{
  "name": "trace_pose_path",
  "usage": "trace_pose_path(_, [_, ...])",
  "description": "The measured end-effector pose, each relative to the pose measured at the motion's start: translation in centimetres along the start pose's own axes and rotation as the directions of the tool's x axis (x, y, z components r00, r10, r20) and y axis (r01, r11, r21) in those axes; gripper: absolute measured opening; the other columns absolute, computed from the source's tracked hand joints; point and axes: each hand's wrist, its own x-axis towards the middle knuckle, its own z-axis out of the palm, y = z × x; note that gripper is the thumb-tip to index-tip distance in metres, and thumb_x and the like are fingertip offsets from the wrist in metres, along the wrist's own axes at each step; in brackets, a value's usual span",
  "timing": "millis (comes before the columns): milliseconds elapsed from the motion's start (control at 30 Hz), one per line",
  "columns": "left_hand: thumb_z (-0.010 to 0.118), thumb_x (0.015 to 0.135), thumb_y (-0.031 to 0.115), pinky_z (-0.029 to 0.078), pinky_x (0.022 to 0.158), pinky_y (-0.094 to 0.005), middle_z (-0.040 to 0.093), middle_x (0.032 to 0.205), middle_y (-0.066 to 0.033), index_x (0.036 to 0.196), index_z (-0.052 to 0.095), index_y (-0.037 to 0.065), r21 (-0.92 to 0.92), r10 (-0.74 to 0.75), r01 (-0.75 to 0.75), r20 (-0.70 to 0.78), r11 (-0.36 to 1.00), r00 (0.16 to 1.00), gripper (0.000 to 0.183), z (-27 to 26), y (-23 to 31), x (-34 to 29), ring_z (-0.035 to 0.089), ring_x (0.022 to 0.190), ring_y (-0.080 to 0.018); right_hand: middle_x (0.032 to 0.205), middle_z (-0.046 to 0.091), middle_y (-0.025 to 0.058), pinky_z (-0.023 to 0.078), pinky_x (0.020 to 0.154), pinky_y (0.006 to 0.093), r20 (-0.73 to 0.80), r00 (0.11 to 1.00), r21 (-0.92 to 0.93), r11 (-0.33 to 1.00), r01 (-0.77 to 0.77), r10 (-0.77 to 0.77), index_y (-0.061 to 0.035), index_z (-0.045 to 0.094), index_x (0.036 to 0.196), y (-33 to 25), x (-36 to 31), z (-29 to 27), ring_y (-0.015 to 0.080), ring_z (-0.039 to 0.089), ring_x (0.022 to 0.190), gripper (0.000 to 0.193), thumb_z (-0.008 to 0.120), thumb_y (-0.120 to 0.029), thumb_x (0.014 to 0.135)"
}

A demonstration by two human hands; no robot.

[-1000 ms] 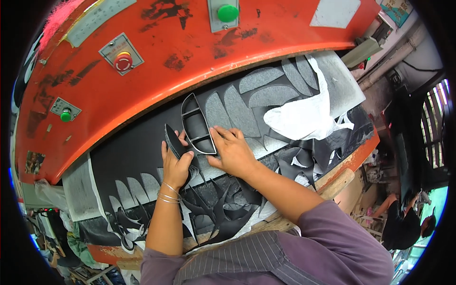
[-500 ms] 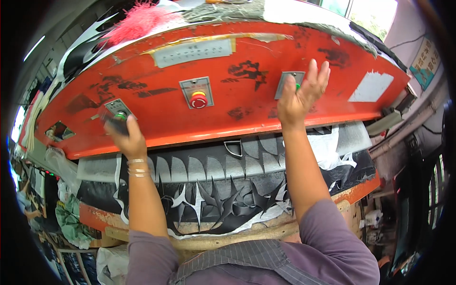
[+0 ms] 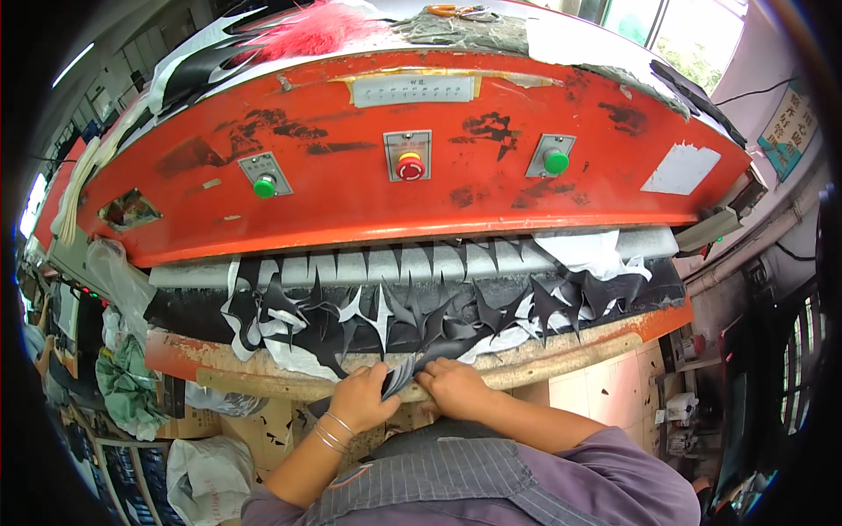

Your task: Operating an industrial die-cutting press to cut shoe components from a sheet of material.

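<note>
Both of my hands are low at the near edge of the machine bed. My left hand (image 3: 361,399) is closed around a stack of thin dark grey cut pieces (image 3: 401,375), their layered edges fanned out. Close beside it, my right hand (image 3: 454,387) is closed on the near strip of a black sheet offcut (image 3: 452,344). That offcut spreads over the bed in pointed, star-like shapes, mixed with white-backed pieces (image 3: 303,358). My fingers hide part of the stack and the gripped strip.
A red machine beam (image 3: 333,197) spans the far side, with a left green button (image 3: 265,186), a red stop button (image 3: 410,167) and a right green button (image 3: 555,162). Under it lies a pale grey board (image 3: 351,263). A worn wooden rail (image 3: 561,357) edges the bed. Bags (image 3: 210,478) stand lower left.
Both hands have come down from the green buttons to the bed's near edge and closed on material. The black offcut has shifted on the bed. The view has moved slightly.
</note>
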Motion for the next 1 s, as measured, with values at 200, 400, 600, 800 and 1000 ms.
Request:
trace_pose_path(200, [0.063, 0.069, 0.027, 0.048, 0.062, -0.0482, 0.057, 0.075, -0.0190, 0.086, 0.048, 0.003, 0.022, -0.005, 0.007, -0.116, 1.000, 0.993, 0.033, 1.2, 0.2, -0.7, 0.058, 0.071, -0.0386, 0.088, 0.061, 0.0075, 0.052, 0.070, 0.0372, -0.069, 0.981, -0.054, 0.981, -0.187, 0.184, -0.0073, 0.065, 0.087, -1.4, 0.6, 0.7, 0.0255, 0.062, 0.088, 0.039, 0.079, -0.031, 0.060])
trace_pose_path(400, [0.061, 0.073, 0.023, 0.047, 0.065, -0.0457, 0.059, 0.079, -0.0213, 0.090, 0.049, 0.001, -0.054, -0.036, 0.040, 0.088, 0.998, 0.995, 0.030, -1.3, -0.6, 0.5, 0.058, 0.075, -0.0405, 0.087, 0.066, 0.0134, 0.052, 0.073, 0.0418, 0.237, 0.951, 0.048, 0.975, -0.216, 0.198, -0.0077, 0.067, 0.091, 0.5, 3.2, -3.8, 0.0309, 0.064, 0.087, 0.039, 0.073, -0.039, 0.069])
trace_pose_path(600, [0.054, 0.084, 0.023, 0.053, 0.082, -0.0477, 0.063, 0.086, -0.0183, 0.105, 0.051, 0.002, -0.894, -0.054, 0.411, 0.409, 0.178, 0.911, 0.030, -5.2, -5.7, 4.8, 0.064, 0.080, -0.0307, 0.107, 0.059, 0.0200, 0.048, 0.086, 0.0465, -0.369, 0.686, 0.115, 0.763, -0.636, 0.627, -0.0032, 0.052, 0.115, 12.2, 14.6, -9.0, 0.0384, 0.058, 0.104, 0.069, 0.062, -0.060, 0.078])
trace_pose_path(800, [0.055, 0.089, 0.028, 0.054, 0.070, -0.0447, 0.050, 0.088, -0.0096, 0.116, 0.048, 0.006, -0.754, 0.120, 0.269, 0.248, -0.600, 0.961, 0.036, -8.1, -7.4, 12.9, 0.055, 0.080, -0.0240, 0.094, 0.058, 0.0146, 0.047, 0.078, 0.0382, -0.170, 0.670, 0.374, 0.676, -0.635, 0.723, -0.0046, 0.051, 0.106, 22.5, 19.6, -7.8, 0.0265, 0.058, 0.092, 0.047, 0.070, -0.035, 0.076])
trace_pose_path(1000, [0.058, 0.081, 0.012, 0.052, 0.064, -0.0346, 0.056, 0.088, -0.0088, 0.109, 0.048, 0.007, -0.960, -0.076, 0.236, 0.249, -0.151, 0.966, 0.030, -8.9, -10.9, 21.1, 0.058, 0.075, -0.0187, 0.094, 0.056, 0.0122, 0.045, 0.076, 0.0321, -0.184, 0.752, 0.560, 0.696, -0.449, 0.633, -0.0037, 0.049, 0.104, 21.5, 19.0, -11.3, 0.0206, 0.056, 0.090, 0.043, 0.071, -0.027, 0.075])
